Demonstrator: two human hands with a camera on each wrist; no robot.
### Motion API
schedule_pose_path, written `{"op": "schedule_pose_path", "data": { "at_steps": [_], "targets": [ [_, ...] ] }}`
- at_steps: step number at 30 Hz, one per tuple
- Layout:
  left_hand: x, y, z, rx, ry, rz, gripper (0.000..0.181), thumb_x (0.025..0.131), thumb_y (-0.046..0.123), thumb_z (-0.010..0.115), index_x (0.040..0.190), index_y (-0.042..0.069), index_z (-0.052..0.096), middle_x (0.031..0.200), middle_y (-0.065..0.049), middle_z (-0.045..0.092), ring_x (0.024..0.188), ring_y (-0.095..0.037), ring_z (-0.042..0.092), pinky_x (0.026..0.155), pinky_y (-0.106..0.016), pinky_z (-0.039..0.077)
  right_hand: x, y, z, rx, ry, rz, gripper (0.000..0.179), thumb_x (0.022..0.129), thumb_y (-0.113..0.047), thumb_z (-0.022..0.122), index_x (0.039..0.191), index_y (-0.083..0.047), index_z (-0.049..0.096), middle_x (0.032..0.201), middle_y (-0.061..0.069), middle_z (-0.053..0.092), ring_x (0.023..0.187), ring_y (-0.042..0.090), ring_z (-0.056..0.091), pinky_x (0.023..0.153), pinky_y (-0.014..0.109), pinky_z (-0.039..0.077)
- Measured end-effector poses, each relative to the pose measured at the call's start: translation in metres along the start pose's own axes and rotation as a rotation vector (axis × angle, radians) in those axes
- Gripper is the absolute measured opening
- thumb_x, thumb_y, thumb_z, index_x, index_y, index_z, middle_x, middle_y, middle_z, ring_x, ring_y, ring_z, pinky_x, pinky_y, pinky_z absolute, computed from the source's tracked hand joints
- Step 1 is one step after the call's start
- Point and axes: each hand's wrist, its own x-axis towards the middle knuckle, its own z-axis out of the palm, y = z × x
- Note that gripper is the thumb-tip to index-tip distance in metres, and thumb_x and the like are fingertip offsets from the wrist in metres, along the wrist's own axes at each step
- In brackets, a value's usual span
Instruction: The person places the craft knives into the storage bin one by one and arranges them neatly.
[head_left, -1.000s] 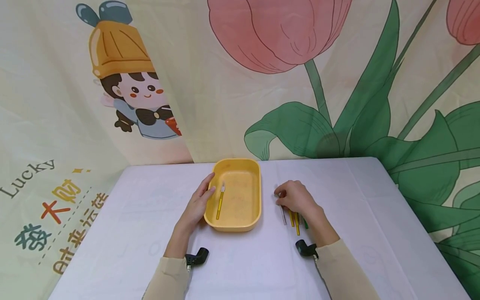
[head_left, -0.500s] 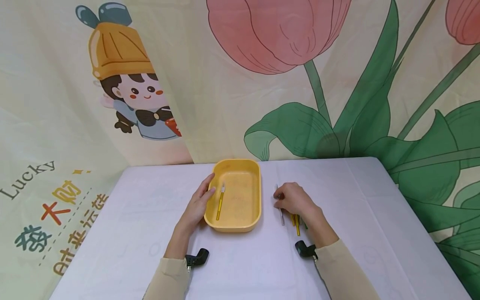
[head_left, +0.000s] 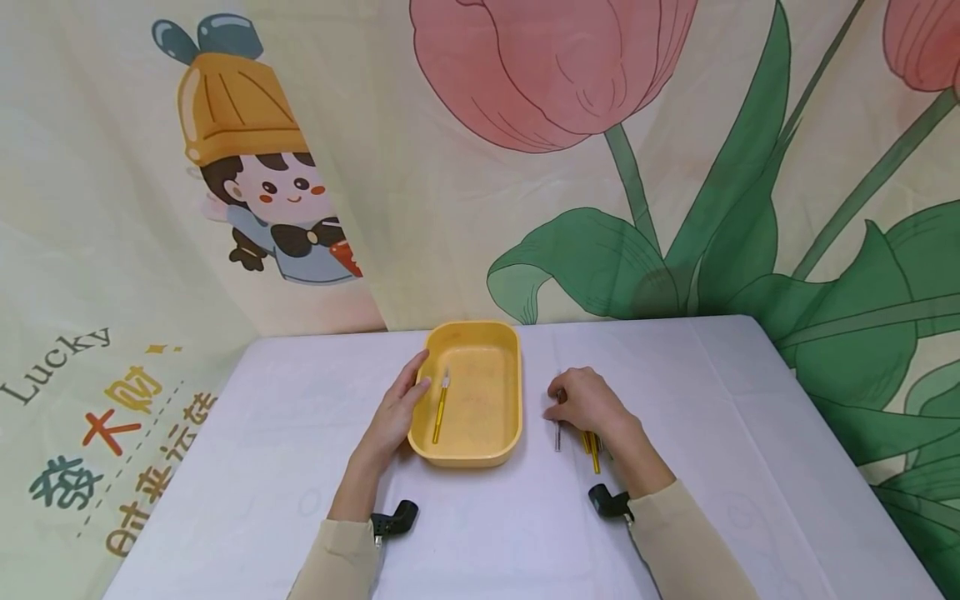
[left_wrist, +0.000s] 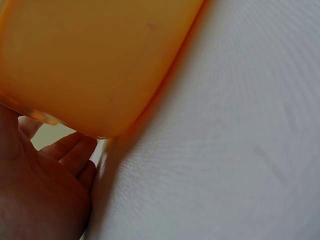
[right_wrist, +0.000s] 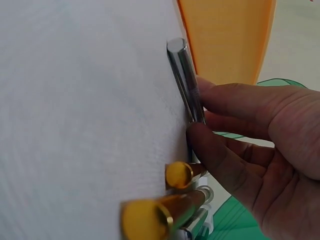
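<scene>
**Right hand (head_left: 592, 404) pinches a slim, round silver metal tool (right_wrist: 187, 80) beside a yellow, round-cornered plastic-looking tray (head_left: 483, 408)**

The tray lies against the far edge of the white cloth-covered table (head_left: 292, 433). The left hand (head_left: 392, 418) holds its left edge, thumb over the rim and fingers along the outer wall.

Out to the right, apart from the tray's right edge and level with its near right corner, the silver tool is held between thumb and fingertips; whether it is wholly off the cloth I cannot tell. It should handle as light and stiff, its polished shaft apt to roll or slip. What looks like a ridged band beside the fingers seems the surest place to take hold. The hand hides its other end.

Inside the tray, along the left wall, lies a slim gold-handled tool (head_left: 439, 419) with a pale, pointed tip, likely the delicate part. Partly under the right hand is a cluster of gold, silver and green metallic handles (head_left: 596, 457).
</scene>
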Motion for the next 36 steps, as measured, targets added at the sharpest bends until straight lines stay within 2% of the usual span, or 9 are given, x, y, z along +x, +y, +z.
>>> {"op": "schedule_pose_path", "data": {
  "at_steps": [6, 12, 19, 27, 36],
  "targets": [
    [-0.0008, 0.0014, 0.0004, 0.006, -0.003, 0.001, 0.052, 0.111, 0.042, 0.045, 0.161, 0.041, 0.033, 0.172, 0.015, 0.022, 0.162, -0.013, 0.009, 0.133, -0.049, 0.007, 0.0009, -0.0005, 0.0009, -0.011, 0.018, 0.001, 0.032, 0.084, -0.016, 0.087, 0.113, -0.005, 0.078, 0.083, 0.001, 0.068, 0.071, 0.015, 0.06, 0.06, 0.024, 0.052],
    [-0.0019, 0.0017, 0.0006, 0.0, -0.002, -0.004, 0.052, 0.111, 0.04, 0.045, 0.162, 0.041, 0.033, 0.172, 0.014, 0.021, 0.162, -0.013, 0.009, 0.133, -0.049, 0.006, -0.0005, -0.0031, 0.0009, 0.008, 0.009, 0.026, 0.031, 0.086, -0.011, 0.084, 0.116, -0.004, 0.077, 0.08, 0.002, 0.066, 0.065, 0.016, 0.06, 0.057, 0.025, 0.052],
    [-0.0015, 0.0005, 0.0002, 0.004, -0.002, -0.005, 0.053, 0.111, 0.042, 0.046, 0.162, 0.041, 0.033, 0.172, 0.014, 0.02, 0.162, -0.014, 0.009, 0.133, -0.049, 0.007, -0.0016, -0.0058, -0.0002, -0.005, -0.009, 0.041, 0.035, 0.087, -0.018, 0.085, 0.117, -0.004, 0.076, 0.085, 0.003, 0.067, 0.068, 0.017, 0.06, 0.056, 0.024, 0.052],
    [0.0008, -0.0021, -0.0004, -0.002, -0.006, 0.01, 0.053, 0.111, 0.042, 0.046, 0.162, 0.039, 0.033, 0.172, 0.013, 0.021, 0.162, -0.014, 0.009, 0.133, -0.049, 0.007, -0.0041, -0.0063, -0.001, 0.046, -0.031, 0.059, 0.032, 0.091, -0.005, 0.076, 0.123, -0.002, 0.073, 0.076, 0.006, 0.066, 0.054, 0.016, 0.063, 0.05, 0.025, 0.052],
    [0.001, -0.0016, -0.0008, 0.003, -0.004, 0.02, 0.053, 0.111, 0.041, 0.046, 0.162, 0.039, 0.033, 0.173, 0.011, 0.02, 0.163, -0.015, 0.008, 0.133, -0.049, 0.006, -0.003, -0.0075, 0.0004, 0.006, -0.031, 0.061, 0.03, 0.092, -0.01, 0.073, 0.121, -0.003, 0.073, 0.081, 0.006, 0.066, 0.061, 0.018, 0.062, 0.051, 0.025, 0.053]
  ]
}}
